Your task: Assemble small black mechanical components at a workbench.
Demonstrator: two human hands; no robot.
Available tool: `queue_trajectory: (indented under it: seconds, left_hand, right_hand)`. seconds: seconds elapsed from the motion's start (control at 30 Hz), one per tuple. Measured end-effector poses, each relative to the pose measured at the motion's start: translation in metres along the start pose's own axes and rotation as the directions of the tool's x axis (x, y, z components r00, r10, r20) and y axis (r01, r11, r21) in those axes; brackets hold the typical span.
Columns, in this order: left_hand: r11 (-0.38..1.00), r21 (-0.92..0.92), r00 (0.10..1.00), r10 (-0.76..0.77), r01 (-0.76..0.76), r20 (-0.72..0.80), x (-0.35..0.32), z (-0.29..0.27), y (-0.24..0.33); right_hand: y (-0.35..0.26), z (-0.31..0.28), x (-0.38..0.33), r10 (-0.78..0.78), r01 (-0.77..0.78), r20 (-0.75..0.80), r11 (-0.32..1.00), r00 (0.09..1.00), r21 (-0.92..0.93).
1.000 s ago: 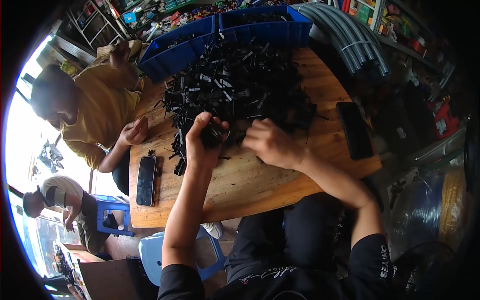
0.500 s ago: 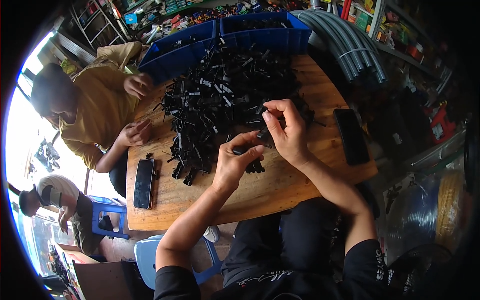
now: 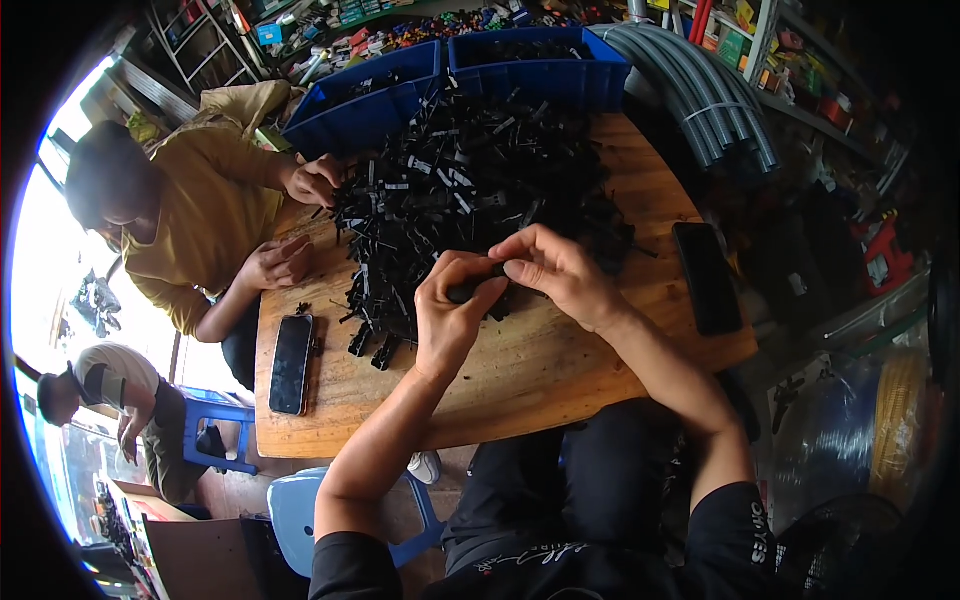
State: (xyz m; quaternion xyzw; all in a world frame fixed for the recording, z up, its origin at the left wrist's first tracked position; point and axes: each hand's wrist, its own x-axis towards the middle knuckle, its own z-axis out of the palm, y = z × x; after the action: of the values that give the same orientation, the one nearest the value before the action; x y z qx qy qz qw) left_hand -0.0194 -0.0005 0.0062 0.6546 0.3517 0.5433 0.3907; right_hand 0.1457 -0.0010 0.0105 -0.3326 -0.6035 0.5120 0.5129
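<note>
Over the near edge of a heap of small black plastic parts (image 3: 440, 200), my two hands meet. My left hand (image 3: 447, 312) is closed round a dark, rounded black piece (image 3: 463, 293), most of it hidden by the fingers. My right hand (image 3: 565, 280) is closed in a pinch, its thumb and fingertips against a small black part (image 3: 499, 269) at the left fingertips. Whether the two pieces are joined I cannot tell.
The heap covers much of the wooden table (image 3: 520, 390). Phones lie at its left (image 3: 291, 365) and right (image 3: 706, 278). Two blue bins (image 3: 545, 84) stand behind. At the left, a co-worker's hand (image 3: 315, 181) touches the heap's edge. A coil of grey hose (image 3: 700, 95) hangs at right.
My right hand has come down and left, so both hands now touch at the fingertips. The co-worker's far hand has moved right to the heap.
</note>
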Motion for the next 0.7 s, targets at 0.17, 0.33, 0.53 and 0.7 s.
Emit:
queue_trajectory:
  seconds: [0.17, 0.33, 0.53, 0.7]
  left_hand:
    - [0.984, 0.139, 0.993, 0.11, -0.113, 0.032, -0.003, 0.003, 0.002]
    - [0.996, -0.024, 0.996, -0.084, 0.084, 0.016, 0.006, -0.004, 0.011]
    - [0.73, -0.456, 0.858, -0.473, 0.509, 0.202, 0.021, -0.025, -0.001]
    - [0.755, -0.368, 0.839, -0.501, 0.543, 0.212, 0.016, -0.016, -0.006]
  right_hand:
    - [0.008, -0.01, 0.0, 0.147, -0.156, 0.06, 0.968, 0.987, 0.198]
    - [-0.005, -0.014, 0.002, 0.025, -0.022, 0.101, 0.999, 0.995, -0.028]
    - [-0.016, -0.011, -0.005, -0.279, 0.393, 0.278, 0.701, 0.919, -0.595]
    - [-0.003, -0.002, -0.006, -0.443, 0.499, 0.294, 0.472, 0.847, -0.727]
